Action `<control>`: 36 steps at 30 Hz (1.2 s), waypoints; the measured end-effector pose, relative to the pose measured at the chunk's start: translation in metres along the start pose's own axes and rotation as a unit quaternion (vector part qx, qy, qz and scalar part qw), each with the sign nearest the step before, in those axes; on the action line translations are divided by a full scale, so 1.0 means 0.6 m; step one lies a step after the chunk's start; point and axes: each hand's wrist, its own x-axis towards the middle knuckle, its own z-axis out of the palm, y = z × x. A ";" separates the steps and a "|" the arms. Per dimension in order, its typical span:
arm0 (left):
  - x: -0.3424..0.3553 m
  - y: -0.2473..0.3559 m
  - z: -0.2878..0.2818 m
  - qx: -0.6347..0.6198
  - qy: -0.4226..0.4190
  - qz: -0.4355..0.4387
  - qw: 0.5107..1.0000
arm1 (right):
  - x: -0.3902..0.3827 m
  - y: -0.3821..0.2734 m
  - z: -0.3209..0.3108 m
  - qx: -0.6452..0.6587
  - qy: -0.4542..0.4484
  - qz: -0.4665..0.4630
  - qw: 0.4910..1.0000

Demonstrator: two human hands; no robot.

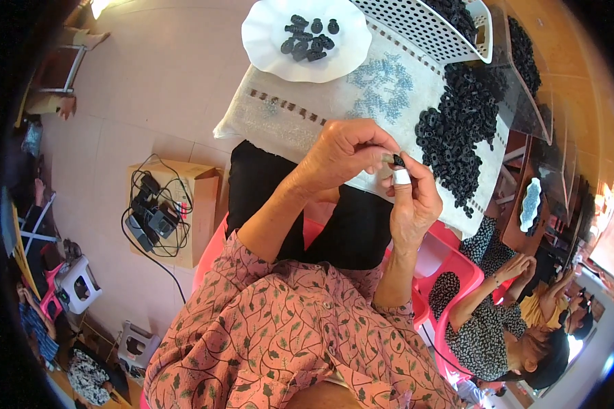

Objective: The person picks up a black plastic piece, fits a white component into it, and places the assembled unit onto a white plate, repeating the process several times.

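Note:
Over the near edge of the cloth-covered table, my two hands meet at the fingertips around a small black plastic part. My left hand is closed in a pinch against its left side. With white tape wrapped on the thumb, my right hand grips it from the right. My fingers cover much of the part. A white scalloped plate holds several black cord locks. Small metal springs lie spread beyond my hands. To the right is a heap of loose black plastic pieces.
A white perforated basket of black pieces stands at the far right, beside a clear plastic panel. Black adapters and cables rest on a cardboard box at left. Another person sits close on my right.

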 end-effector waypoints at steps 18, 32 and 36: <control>-0.001 -0.007 -0.007 -0.209 -0.064 -0.110 0.970 | -0.012 0.003 -0.016 0.087 -0.030 0.061 0.994; -0.002 -0.001 -0.003 -0.268 -0.053 -0.129 0.953 | -0.011 0.002 0.001 0.201 -0.065 0.092 0.973; -0.001 -0.004 0.010 -0.238 -0.045 -0.129 0.962 | -0.016 0.009 0.006 0.230 -0.011 0.113 0.967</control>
